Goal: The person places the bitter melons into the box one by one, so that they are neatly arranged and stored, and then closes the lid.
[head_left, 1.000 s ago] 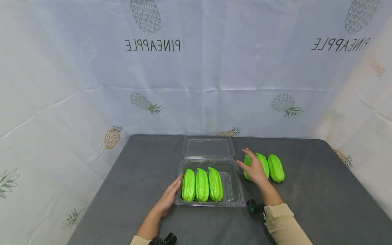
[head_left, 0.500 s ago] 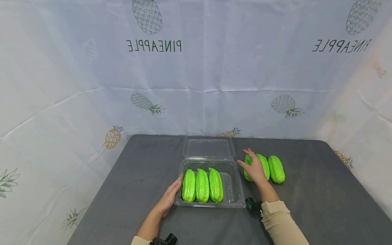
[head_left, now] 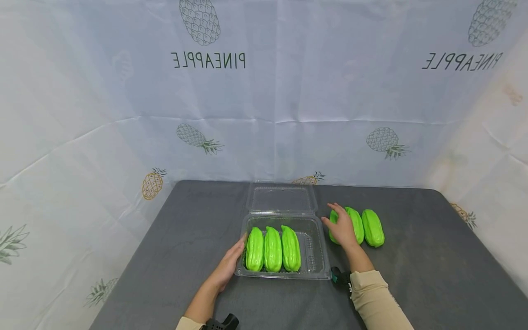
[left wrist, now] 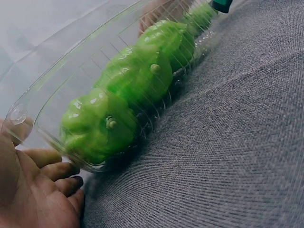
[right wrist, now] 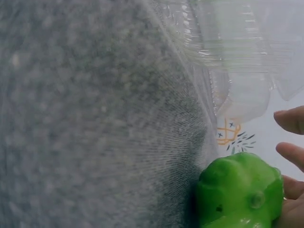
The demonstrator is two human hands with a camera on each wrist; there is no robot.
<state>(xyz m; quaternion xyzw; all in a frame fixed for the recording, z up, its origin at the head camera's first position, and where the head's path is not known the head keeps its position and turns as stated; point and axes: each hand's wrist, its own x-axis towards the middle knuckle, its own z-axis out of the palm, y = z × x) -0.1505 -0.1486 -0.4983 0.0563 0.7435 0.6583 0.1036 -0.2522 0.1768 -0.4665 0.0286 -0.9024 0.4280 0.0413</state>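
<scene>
A clear plastic clamshell box (head_left: 315, 256) sits on the table with its lid (head_left: 282, 199) folded back. Three bright green, ridged, gourd-like vegetables (head_left: 272, 250) lie side by side in it, leaving its right part bare. My left hand (head_left: 228, 265) rests against the box's left wall, fingers loosely extended, as the left wrist view also shows. Right of the box, my right hand (head_left: 343, 230) is over the leftmost of three more green gourds (head_left: 373, 228), partly hiding two of them. Its thumb and fingers are spread; whether they touch the gourd (right wrist: 240, 192) I cannot tell.
A dark grey cloth covers the table (head_left: 173, 238). Behind it hangs a pale curtain (head_left: 272, 91) printed with pineapples, close to the table's back edge and the lid. Dark wrist cameras (head_left: 222, 323) are strapped to both wrists.
My right hand has come down slightly around the leftmost loose gourd, its forearm shifting a little left. The left hand, box and gourds stay where they were.
</scene>
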